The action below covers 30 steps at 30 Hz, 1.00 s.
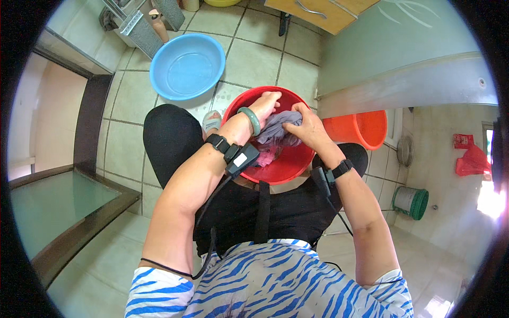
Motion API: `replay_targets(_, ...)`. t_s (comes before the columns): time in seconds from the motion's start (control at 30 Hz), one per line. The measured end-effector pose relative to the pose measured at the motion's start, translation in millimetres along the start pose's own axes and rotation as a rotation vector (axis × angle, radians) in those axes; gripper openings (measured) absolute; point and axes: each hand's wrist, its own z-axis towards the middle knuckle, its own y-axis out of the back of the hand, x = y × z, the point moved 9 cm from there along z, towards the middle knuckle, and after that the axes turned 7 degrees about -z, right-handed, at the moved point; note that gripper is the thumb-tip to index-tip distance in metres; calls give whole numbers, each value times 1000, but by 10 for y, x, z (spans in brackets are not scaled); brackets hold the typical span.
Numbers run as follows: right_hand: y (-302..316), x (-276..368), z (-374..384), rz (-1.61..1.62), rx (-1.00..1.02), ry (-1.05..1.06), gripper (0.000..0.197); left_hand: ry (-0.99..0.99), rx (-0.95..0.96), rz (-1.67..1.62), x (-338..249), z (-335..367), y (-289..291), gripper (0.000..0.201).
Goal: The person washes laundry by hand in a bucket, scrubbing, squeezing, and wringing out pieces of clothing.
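Observation:
A grey cloth [280, 127] is bunched up inside a red bucket [243, 98] between my knees. My right hand [310, 128] pinches it from the right, thumb and fingers pressed into the folds. On its left side my left hand [266, 104], below a green bangle [250, 121], is curled against the cloth with the fingertips bent down. The palm and part of those fingers are hidden. Lower in the bucket lies a pink cloth [266, 157], partly covered by the grey one.
A light blue basin [188, 66] sits on the tiled floor ahead to the left. An orange-red bucket [366, 130] lies right of the red one. Further right is a green-lidded tub [411, 202]. A wooden cabinet [324, 13] and a glass panel [387, 58] border the far right.

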Motion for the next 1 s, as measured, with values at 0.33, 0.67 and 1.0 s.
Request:
replay_targets(0.33,-125,5,-212,225,-37,5,30,625,320,-957,1287,-198,-190,91)
replay_targets(0.67,-541,183,-258,-120,-118,11,30,29,107,-933,1139,370,103,36)
replay_targets(1.0,-594,538,-421,-155,-36,31,36,293,304,-870,1115,3,-4,34)
